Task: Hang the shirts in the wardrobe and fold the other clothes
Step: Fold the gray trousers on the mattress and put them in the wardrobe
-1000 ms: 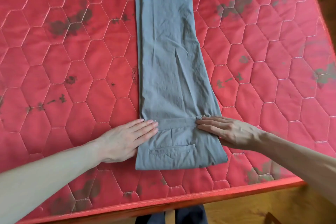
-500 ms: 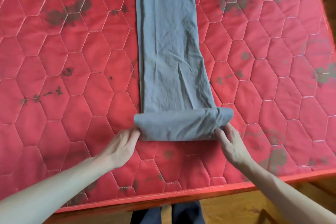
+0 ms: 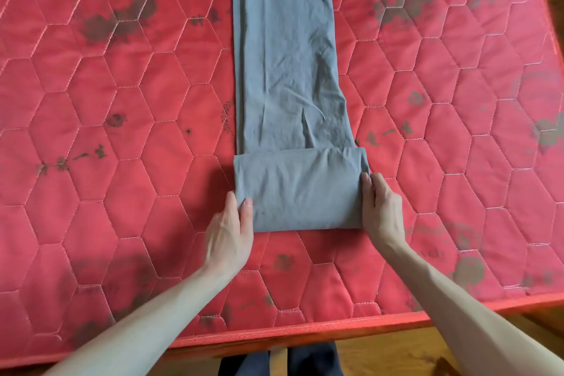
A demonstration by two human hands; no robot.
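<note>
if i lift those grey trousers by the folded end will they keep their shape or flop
Probably flop: the grey trousers look thin and creased, lying limp on the red mattress. The folded end is loose, kept in place only by the left hand and right hand, so it would likely unfold. They seem light.

Grey trousers (image 3: 287, 76) of thin, matt woven cloth, softly creased. Beneath them, a red mattress (image 3: 122, 162) in quilted fabric, hexagon-stitched, faintly sheened, blotched with dull dark marks. Beyond the mattress's near edge, a wooden floor (image 3: 396, 354), smooth, warm brown.
</note>
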